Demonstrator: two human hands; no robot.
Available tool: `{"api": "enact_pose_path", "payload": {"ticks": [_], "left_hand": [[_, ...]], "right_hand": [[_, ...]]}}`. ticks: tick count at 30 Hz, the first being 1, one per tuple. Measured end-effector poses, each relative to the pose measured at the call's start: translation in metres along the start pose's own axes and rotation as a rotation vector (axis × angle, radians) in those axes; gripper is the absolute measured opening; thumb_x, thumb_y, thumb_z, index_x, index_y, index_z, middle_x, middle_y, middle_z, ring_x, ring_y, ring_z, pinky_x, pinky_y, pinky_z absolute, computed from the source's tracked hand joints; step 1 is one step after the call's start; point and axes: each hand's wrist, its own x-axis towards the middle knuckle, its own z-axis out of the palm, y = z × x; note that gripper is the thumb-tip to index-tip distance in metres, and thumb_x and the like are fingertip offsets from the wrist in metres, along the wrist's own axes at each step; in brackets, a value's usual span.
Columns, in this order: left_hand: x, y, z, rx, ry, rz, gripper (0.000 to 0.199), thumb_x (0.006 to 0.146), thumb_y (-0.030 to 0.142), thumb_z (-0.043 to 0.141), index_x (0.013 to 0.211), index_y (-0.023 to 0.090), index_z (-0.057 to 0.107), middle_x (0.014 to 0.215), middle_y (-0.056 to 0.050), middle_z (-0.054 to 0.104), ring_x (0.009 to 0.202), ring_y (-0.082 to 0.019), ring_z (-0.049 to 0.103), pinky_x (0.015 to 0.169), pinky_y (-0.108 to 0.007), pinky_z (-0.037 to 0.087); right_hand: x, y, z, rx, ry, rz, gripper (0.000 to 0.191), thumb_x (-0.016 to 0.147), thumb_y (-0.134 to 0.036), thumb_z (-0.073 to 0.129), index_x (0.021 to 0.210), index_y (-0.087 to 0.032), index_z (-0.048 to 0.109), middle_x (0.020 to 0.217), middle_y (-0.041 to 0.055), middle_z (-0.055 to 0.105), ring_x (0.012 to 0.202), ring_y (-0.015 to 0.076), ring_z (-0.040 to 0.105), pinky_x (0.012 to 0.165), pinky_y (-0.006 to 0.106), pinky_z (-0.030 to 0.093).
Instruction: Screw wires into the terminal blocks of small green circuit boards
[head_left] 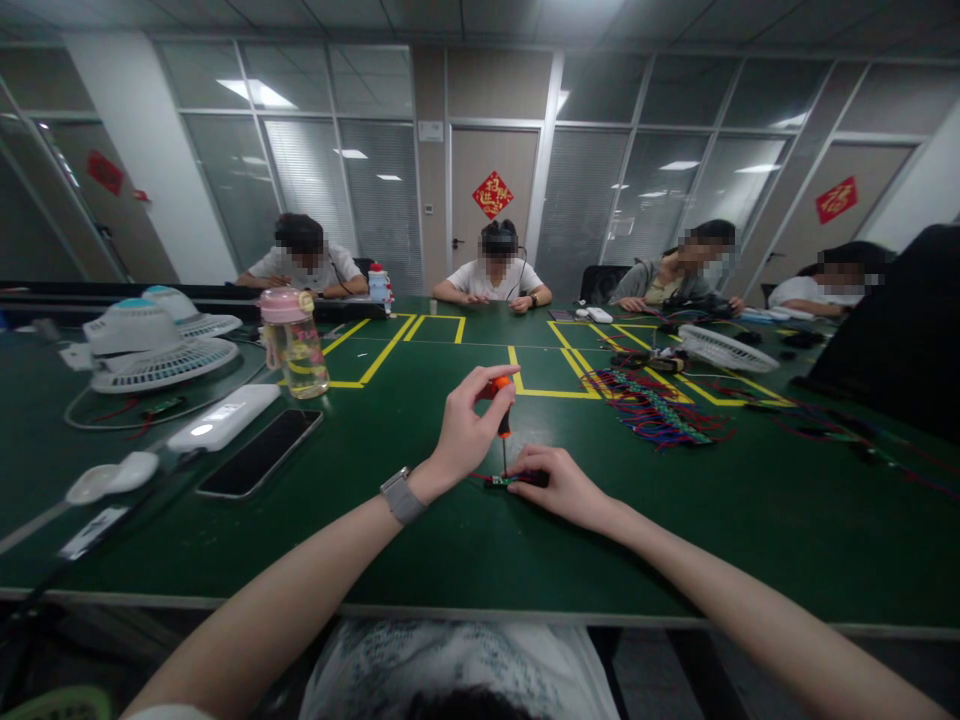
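Note:
My left hand (474,420) is closed round the orange and black handle of a screwdriver (505,425). The screwdriver stands upright, its thin shaft pointing down at a small green circuit board (496,482) with coloured wires. Whether the tip sits in a screw is too small to tell. My right hand (559,482) rests low on the table, its fingers pinching the right end of the board and its wires. Under both hands lies the dark green tabletop (420,560).
To the left are a phone (260,455), a white power strip (225,418), a pink-lidded bottle (300,345) and white fans (157,345). A row of wired boards (660,405) lies to the right, near a dark screen (900,330). Several people sit across the table.

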Motion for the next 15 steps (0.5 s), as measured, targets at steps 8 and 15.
{"api": "enact_pose_path", "payload": {"ticks": [8, 15], "left_hand": [[0.0004, 0.0038, -0.0041, 0.078, 0.01, 0.088, 0.028, 0.094, 0.024, 0.043, 0.108, 0.022, 0.067, 0.102, -0.005, 0.058, 0.092, -0.014, 0.058, 0.082, -0.027, 0.047], [0.0003, 0.0018, -0.001, -0.046, -0.008, 0.012, 0.028, 0.092, 0.027, 0.049, 0.115, 0.019, 0.061, 0.101, -0.007, 0.065, 0.085, -0.014, 0.064, 0.078, -0.027, 0.051]], "right_hand": [[-0.0001, -0.0007, 0.0001, -0.005, 0.002, 0.004, 0.012, 0.078, -0.017, 0.067, 0.087, -0.016, 0.075, 0.078, 0.0039, 0.064, 0.068, 0.014, 0.058, 0.063, 0.025, 0.045], [0.0001, -0.001, -0.0007, -0.018, -0.002, -0.001, 0.012, 0.078, -0.017, 0.067, 0.088, -0.016, 0.075, 0.079, 0.0043, 0.064, 0.069, 0.0141, 0.058, 0.064, 0.025, 0.044]]}}
